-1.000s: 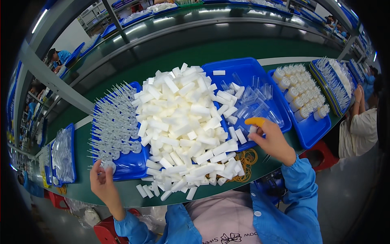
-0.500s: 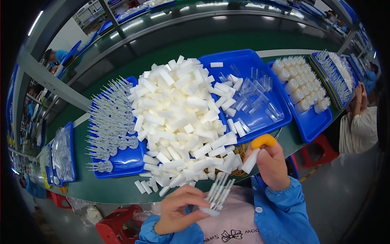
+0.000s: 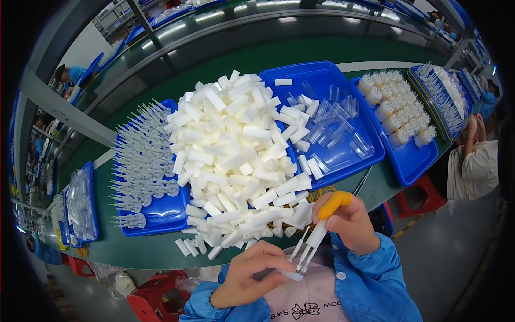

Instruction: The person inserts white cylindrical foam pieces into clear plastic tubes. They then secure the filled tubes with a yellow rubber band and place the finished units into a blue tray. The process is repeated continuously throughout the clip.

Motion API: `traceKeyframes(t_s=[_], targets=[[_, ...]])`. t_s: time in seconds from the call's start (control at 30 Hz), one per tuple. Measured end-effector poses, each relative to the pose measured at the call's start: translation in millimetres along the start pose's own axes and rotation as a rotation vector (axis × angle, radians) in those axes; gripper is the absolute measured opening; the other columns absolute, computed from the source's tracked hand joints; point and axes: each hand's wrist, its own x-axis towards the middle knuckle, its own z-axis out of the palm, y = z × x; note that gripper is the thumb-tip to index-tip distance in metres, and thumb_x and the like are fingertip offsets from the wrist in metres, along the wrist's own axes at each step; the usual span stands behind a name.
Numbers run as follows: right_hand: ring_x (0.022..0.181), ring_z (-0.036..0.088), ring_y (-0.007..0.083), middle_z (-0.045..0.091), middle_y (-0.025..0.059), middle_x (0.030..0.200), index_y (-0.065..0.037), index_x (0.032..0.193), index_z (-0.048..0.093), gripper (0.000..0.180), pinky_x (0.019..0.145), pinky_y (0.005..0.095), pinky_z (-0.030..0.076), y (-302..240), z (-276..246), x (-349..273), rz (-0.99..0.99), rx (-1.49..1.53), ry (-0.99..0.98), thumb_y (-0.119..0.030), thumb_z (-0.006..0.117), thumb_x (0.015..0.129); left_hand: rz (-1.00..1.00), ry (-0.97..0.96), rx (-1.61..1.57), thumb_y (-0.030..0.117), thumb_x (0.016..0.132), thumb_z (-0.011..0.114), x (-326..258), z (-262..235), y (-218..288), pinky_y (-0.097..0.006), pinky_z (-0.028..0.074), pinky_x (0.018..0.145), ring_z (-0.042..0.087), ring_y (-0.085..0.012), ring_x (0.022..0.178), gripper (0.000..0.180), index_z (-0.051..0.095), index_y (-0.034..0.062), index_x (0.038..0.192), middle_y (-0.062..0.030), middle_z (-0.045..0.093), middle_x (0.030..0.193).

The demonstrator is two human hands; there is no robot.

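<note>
In the head view, both hands meet low in front of the chest, near the table edge. The left hand (image 3: 251, 272) has its thumb and fingers closed in a pinch on the pale round base of a pronged part (image 3: 304, 258); the prongs slant up and to the right, toward the other hand. The right hand (image 3: 351, 225), with an orange finger cot (image 3: 335, 203) on one finger, grips a white cylinder (image 3: 317, 234) between thumb and fingers. The cylinder's lower end is at the prongs; whether it sits between them or just beside them, I cannot tell. The remaining fingers of both hands are bent, and partly hidden.

Beyond the hands is a large heap of white cylinders (image 3: 230, 155). Left of it, a blue tray (image 3: 167, 216) bears upright pronged parts (image 3: 140, 161); right of it, another blue tray (image 3: 333, 167) contains clear tubes (image 3: 339, 117) and a few white cylinders.
</note>
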Motion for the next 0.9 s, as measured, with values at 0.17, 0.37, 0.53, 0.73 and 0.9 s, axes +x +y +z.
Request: traceKeyframes(t_s=[0.17,0.37,0.53,0.73,0.9], targets=[[0.091,0.051,0.0165,0.057,0.0059,0.096,-0.002,0.090,0.061,0.016,0.085,0.0305,0.039,1.0,-7.5,-0.9,-0.054,-0.003,-0.182,-0.006,0.070,0.078,0.041,0.114,0.076,0.000,0.068,0.076,-3.4,2.8,-5.5,-0.027,0.050,0.068,0.062,-0.0197,0.082,0.027,0.069,0.0041,0.094,-0.0109,0.063,0.091],[0.090,0.051,0.0188,0.060,0.0057,0.093,-0.004,0.087,0.063,0.018,0.082,0.0317,0.039,-0.9,5.4,-7.7,-0.091,-0.093,-0.251,-0.003,0.074,0.074,0.109,0.131,0.049,0.000,0.067,0.077,-3.2,3.3,-14.9,-0.027,0.050,0.067,0.062,-0.0195,0.081,0.027,0.069,0.0038,0.092,-0.0106,0.064,0.091],[0.089,0.053,0.0205,0.061,0.0062,0.094,-0.004,0.087,0.064,0.020,0.080,0.0334,0.041,-4.7,12.2,-5.7,-0.124,-0.157,-0.296,-0.003,0.076,0.071,0.129,0.136,0.069,-0.001,0.066,0.077,2.9,8.3,-14.3,-0.027,0.050,0.067,0.062,-0.0194,0.080,0.025,0.068,0.0041,0.089,-0.0104,0.063,0.090],[0.091,0.056,0.0240,0.060,0.0098,0.100,-0.003,0.098,0.065,0.033,0.079,0.0334,0.042,-17.4,-15.6,40.7,-0.344,-0.641,-0.027,-0.016,0.074,0.070,0.085,0.280,-0.033,-0.002,0.068,0.076,4.0,7.4,-24.2,-0.026,0.049,0.071,0.061,-0.0177,0.081,0.024,0.066,0.0010,0.089,-0.0114,0.062,0.092],[0.085,0.050,0.0264,0.053,0.0093,0.091,-0.004,0.095,0.066,0.034,0.072,0.0376,0.037,-0.9,-51.2,73.7,-0.426,-1.469,0.022,-0.021,0.076,0.067,0.071,0.283,-0.142,-0.006,0.071,0.074,2.9,4.8,-21.6,-0.027,0.050,0.076,0.060,-0.0172,0.086,0.026,0.063,-0.0024,0.094,-0.0131,0.058,0.097]])
